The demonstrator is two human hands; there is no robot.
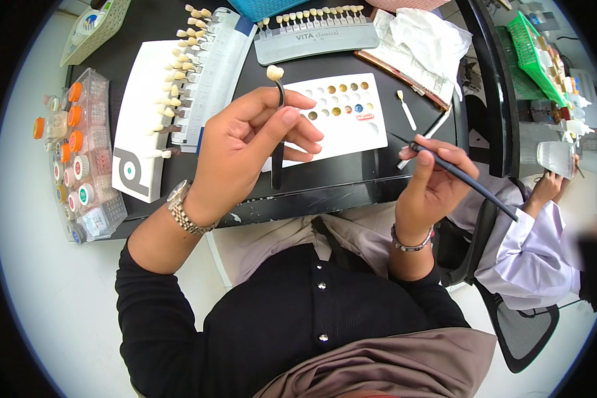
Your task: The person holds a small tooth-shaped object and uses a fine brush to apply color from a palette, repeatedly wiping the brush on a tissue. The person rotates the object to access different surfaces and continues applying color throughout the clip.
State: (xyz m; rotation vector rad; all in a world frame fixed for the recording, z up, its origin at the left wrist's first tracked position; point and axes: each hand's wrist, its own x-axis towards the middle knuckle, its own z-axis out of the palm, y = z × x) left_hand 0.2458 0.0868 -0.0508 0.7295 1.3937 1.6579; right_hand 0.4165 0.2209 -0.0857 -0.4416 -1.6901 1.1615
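Note:
My left hand [245, 142] is raised over the table's front edge, its fingers closed on black tweezers [277, 169]. A small cream-coloured dental crown [274, 72] sits at their upper tip. In my right hand [438, 182] is a fine paintbrush [474, 184] with a dark handle, its thin tip pointing up and left. The brush tip is apart from the crown. Behind and between my hands lies a white palette [351, 137] with rows of wells, several holding brown, yellow and blue colours. A single shade tab [406, 109] lies right of the palette.
Tooth shade guides [315, 44] stand at the back, another [209, 73] at left beside a white box [139, 113]. A clear rack [99, 136] holds jars at far left. Crumpled tissue [431, 36] lies back right. Another person's hand [545, 190] is at right, near a green basket [525, 50].

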